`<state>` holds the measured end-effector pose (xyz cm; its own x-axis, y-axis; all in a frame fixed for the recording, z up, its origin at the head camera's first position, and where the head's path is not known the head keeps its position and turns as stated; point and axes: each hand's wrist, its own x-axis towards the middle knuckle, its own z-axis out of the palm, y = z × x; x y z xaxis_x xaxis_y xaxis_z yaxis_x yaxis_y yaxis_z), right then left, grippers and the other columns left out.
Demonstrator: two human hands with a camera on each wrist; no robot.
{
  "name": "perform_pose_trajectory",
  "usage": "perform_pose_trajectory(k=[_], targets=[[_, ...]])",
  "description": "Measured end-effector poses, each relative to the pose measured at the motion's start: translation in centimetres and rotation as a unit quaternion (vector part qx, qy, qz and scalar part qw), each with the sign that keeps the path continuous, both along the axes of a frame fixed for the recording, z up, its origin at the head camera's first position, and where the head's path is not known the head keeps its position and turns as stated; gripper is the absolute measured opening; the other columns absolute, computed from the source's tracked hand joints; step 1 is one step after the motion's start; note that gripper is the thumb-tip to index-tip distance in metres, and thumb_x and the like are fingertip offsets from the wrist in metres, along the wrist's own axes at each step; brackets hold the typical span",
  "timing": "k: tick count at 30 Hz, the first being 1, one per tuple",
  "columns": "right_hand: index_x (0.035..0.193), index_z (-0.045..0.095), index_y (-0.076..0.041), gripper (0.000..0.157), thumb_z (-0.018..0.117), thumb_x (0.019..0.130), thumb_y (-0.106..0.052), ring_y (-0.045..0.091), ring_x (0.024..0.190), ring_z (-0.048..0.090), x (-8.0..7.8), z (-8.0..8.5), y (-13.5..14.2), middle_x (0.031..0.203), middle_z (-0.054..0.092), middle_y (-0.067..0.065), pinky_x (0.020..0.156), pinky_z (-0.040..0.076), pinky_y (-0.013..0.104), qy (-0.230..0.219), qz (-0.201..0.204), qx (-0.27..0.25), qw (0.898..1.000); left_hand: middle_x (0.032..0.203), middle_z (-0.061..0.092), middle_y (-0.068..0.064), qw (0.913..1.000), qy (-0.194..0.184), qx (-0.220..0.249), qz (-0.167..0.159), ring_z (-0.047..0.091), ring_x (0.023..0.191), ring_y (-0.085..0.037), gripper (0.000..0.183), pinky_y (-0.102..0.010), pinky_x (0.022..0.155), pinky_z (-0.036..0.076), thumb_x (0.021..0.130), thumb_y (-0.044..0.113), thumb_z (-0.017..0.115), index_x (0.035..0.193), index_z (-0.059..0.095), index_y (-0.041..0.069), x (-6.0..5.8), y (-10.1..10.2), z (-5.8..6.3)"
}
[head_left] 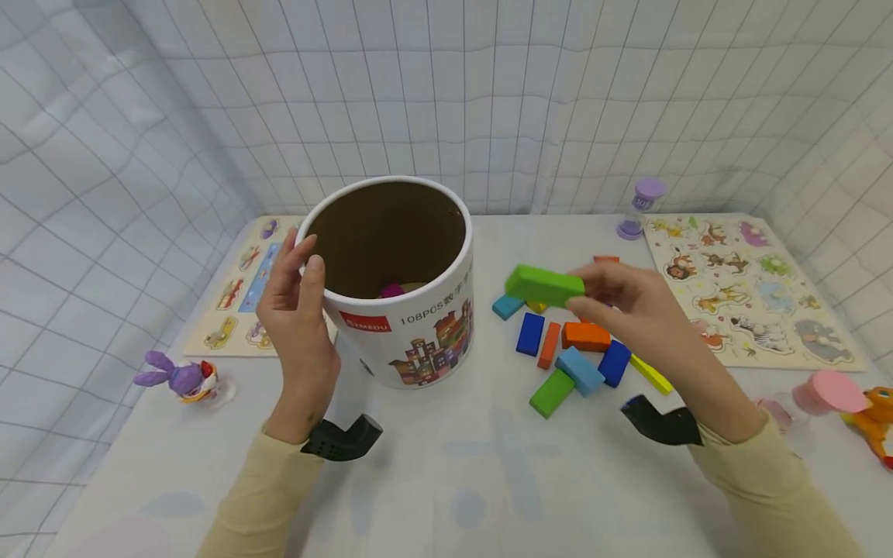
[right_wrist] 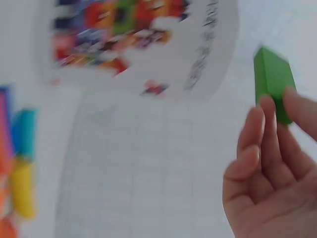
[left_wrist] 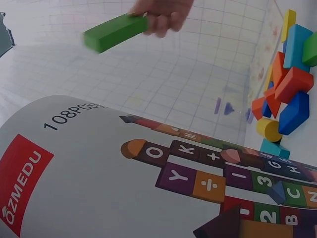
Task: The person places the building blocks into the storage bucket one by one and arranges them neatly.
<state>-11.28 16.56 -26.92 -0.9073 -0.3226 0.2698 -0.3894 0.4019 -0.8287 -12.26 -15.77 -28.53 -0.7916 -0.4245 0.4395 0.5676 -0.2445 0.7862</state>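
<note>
In the head view, my left hand [head_left: 296, 310] holds the near left side of a large white bucket [head_left: 391, 325], its thumb and fingertips at the rim. The bucket stands upright with its top uncovered, and a magenta block [head_left: 392, 291] shows inside. To the right of the bucket, my right hand [head_left: 624, 298] pinches a green block [head_left: 547, 287] by one end. That block is raised above a loose group of coloured blocks. The right wrist view shows thumb and fingertips on the green block [right_wrist: 274, 82], the other fingers loosely bent.
Below the right hand lie several blocks, among them a dark blue block [head_left: 530, 333] and a light blue block [head_left: 580, 370]. Animal puzzle board [head_left: 756, 291] and purple sand timer [head_left: 640, 208] sit at right. A purple rabbit figure [head_left: 183, 378] stands left, a pink-topped timer [head_left: 830, 391] front right.
</note>
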Motion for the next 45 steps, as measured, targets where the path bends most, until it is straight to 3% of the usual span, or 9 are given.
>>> perform_pose_trajectory(k=[3, 6, 12, 17, 25, 31, 37, 41, 45], targets=[[0.106, 0.059, -0.005, 0.027, 0.060, 0.084, -0.019, 0.020, 0.079, 0.057, -1.9, 2.0, -3.5, 0.093, 0.060, 0.007, 0.072, 0.050, 0.023, -0.016, 0.008, -0.080, 0.997, 0.133, 0.042, -0.009, 1.0000, -0.002, -0.010, 0.000, 0.033, 0.126, -0.017, 0.027, -0.033, 0.098, 0.035, 0.085, 0.006, 0.055, 0.111, 0.061, 0.001, 0.0, -0.1, -0.1], [0.106, 0.060, -0.007, 0.029, 0.062, 0.082, -0.023, 0.023, 0.080, 0.057, -3.7, 3.1, -6.6, 0.093, 0.061, 0.008, 0.074, 0.049, 0.027, -0.033, 0.033, -0.106, 0.993, 0.132, 0.043, -0.008, 0.9998, -0.004, -0.021, 0.006, 0.032, 0.126, -0.016, 0.028, -0.032, 0.098, 0.035, 0.085, 0.007, 0.056, 0.112, 0.060, 0.002, 0.0, -0.2, -0.3], [0.104, 0.062, -0.011, 0.027, 0.063, 0.081, -0.025, 0.018, 0.077, 0.055, -5.8, 3.7, -10.0, 0.087, 0.062, 0.003, 0.068, 0.048, 0.028, -0.048, 0.051, -0.019, 0.997, 0.132, 0.044, -0.008, 0.9997, -0.006, -0.020, 0.013, 0.032, 0.126, -0.015, 0.027, -0.031, 0.099, 0.034, 0.083, 0.007, 0.057, 0.109, 0.062, 0.003, -0.1, -0.1, -0.2], [0.102, 0.065, -0.014, 0.023, 0.063, 0.082, -0.026, 0.016, 0.075, 0.053, -6.1, 3.2, -10.1, 0.090, 0.062, -0.002, 0.064, 0.049, 0.029, -0.028, 0.052, 0.015, 0.998, 0.132, 0.044, -0.008, 0.9998, -0.007, -0.013, 0.010, 0.032, 0.126, -0.014, 0.026, -0.031, 0.099, 0.034, 0.083, 0.007, 0.058, 0.108, 0.063, 0.003, -0.2, 0.0, -0.3], [0.108, 0.064, -0.014, 0.028, 0.060, 0.083, -0.027, 0.017, 0.078, 0.058, -4.2, 1.9, -7.6, 0.101, 0.063, -0.004, 0.071, 0.051, 0.029, -0.045, 0.065, -0.053, 0.995, 0.133, 0.043, -0.007, 0.9996, -0.011, -0.022, 0.014, 0.033, 0.126, -0.014, 0.027, -0.031, 0.100, 0.033, 0.083, 0.007, 0.058, 0.109, 0.063, 0.004, -0.4, 0.0, -0.4], [0.109, 0.062, -0.009, 0.027, 0.058, 0.085, -0.021, 0.015, 0.089, 0.060, -1.0, -1.5, -2.2, 0.104, 0.063, 0.005, 0.075, 0.051, 0.030, -0.093, 0.035, -0.041, 0.994, 0.133, 0.043, -0.006, 0.9996, -0.014, -0.023, 0.004, 0.032, 0.126, -0.013, 0.026, -0.031, 0.100, 0.034, 0.083, 0.007, 0.057, 0.109, 0.063, 0.004, -0.4, 0.1, -0.4], [0.108, 0.062, -0.007, 0.033, 0.056, 0.086, -0.030, 0.019, 0.076, 0.059, 1.5, -7.2, 3.1, 0.096, 0.064, 0.010, 0.066, 0.051, 0.025, -0.130, -0.056, 0.052, 0.989, 0.132, 0.043, -0.008, 0.9996, -0.004, -0.029, 0.003, 0.032, 0.126, -0.015, 0.027, -0.032, 0.099, 0.035, 0.085, 0.007, 0.055, 0.110, 0.061, 0.002, -0.4, 0.0, -0.3], [0.107, 0.063, -0.010, 0.034, 0.057, 0.084, -0.035, 0.018, 0.068, 0.056, 2.7, -9.9, 5.2, 0.084, 0.063, 0.005, 0.055, 0.046, 0.021, -0.125, -0.109, 0.122, 0.979, 0.133, 0.042, -0.008, 0.9996, -0.003, -0.026, 0.000, 0.032, 0.126, -0.016, 0.027, -0.032, 0.099, 0.035, 0.085, 0.006, 0.054, 0.111, 0.060, 0.001, -0.4, 0.0, -0.3], [0.105, 0.064, -0.007, 0.035, 0.062, 0.081, -0.032, 0.016, 0.064, 0.053, 3.1, -11.0, 5.5, 0.079, 0.060, 0.003, 0.047, 0.042, 0.021, -0.092, -0.132, 0.165, 0.973, 0.134, 0.041, -0.008, 0.9997, -0.004, -0.023, 0.000, 0.032, 0.126, -0.017, 0.028, -0.033, 0.098, 0.036, 0.085, 0.005, 0.054, 0.112, 0.060, 0.001, -0.3, -0.1, -0.3]])
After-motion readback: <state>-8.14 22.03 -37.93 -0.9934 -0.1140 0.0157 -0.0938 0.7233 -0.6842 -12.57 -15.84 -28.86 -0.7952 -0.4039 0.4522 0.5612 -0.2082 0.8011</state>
